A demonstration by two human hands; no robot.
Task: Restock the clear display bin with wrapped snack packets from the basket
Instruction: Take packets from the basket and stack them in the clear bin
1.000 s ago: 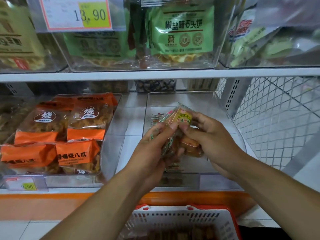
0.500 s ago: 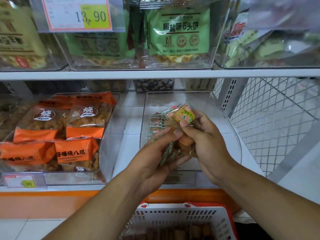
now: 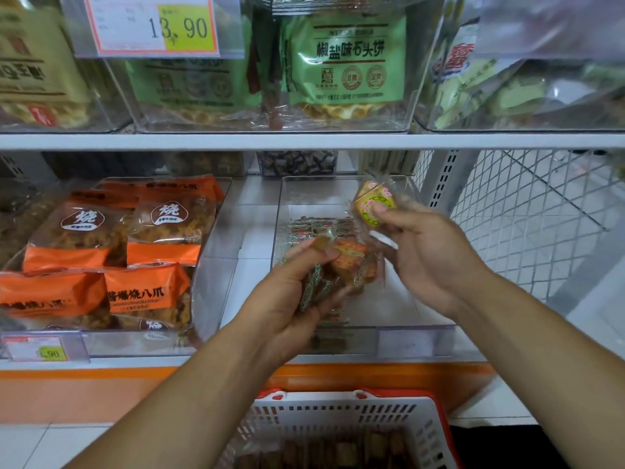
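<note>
Left hand (image 3: 291, 296) at frame center grips a bundle of wrapped snack packets (image 3: 341, 265), fingers and thumb curled round it, held over the clear display bin (image 3: 416, 328) on the lower shelf. Right hand (image 3: 422, 252) just right of it, grip pinching a single snack packet (image 3: 373, 206) with a yellow-green round label, thumb on its face, raised above the bin's back half, tilted. Hands close together but the single packet is apart from the bundle. Inside the bin, a row of small wrapped packets (image 3: 318, 228) lies at center-left of the bin floor, partly hidden behind the left hand; a few more show under the left wrist near the front wall. Bin's front lip carries a clear label strip. Red-and-white plastic basket (image 3: 406, 414) at bottom center, below the shelf edge, with brownish packets inside, blurred. Left of the display bin, a second clear bin (image 3: 216, 265) holds orange bagged snacks (image 3: 145, 292) stacked in two rows, price tag (image 3: 33, 348) at its front lower left. Upper shelf (image 3: 304, 141) across the frame carries clear bins with green snack bags (image 3: 348, 62), and a price tag reading 13.90 (image 3: 152, 23) at upper left. White wire mesh panel (image 3: 527, 214) at right of frame. Orange band under the lower shelf edge.
</note>
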